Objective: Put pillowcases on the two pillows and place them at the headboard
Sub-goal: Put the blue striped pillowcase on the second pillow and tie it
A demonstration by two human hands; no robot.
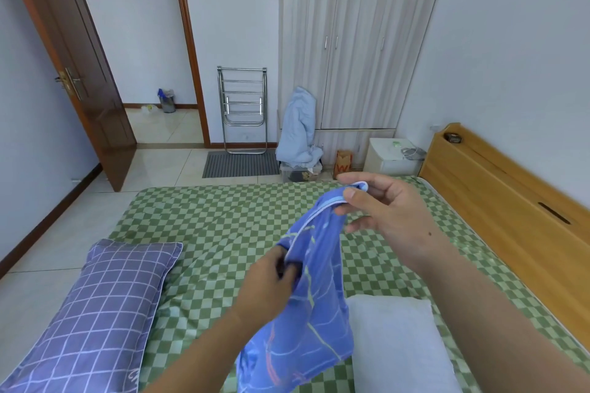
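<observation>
Holding the blue pillowcase (pixel 306 297) up over the bed (pixel 223 217), the left hand (pixel 271 281) grips its side in curled fingers and the right hand (pixel 383 210) pinches its top edge. One pillow (pixel 95 313) already has its checked case on and lies by the left edge of the bed, far from the headboard (pixel 510 201). The bare white pillow (pixel 399 344) lies at the near edge, still needing its case, and I think both pillows must then go to the headboard.

Brown paper bag (pixel 344 163): red "W"-like mark only.
</observation>
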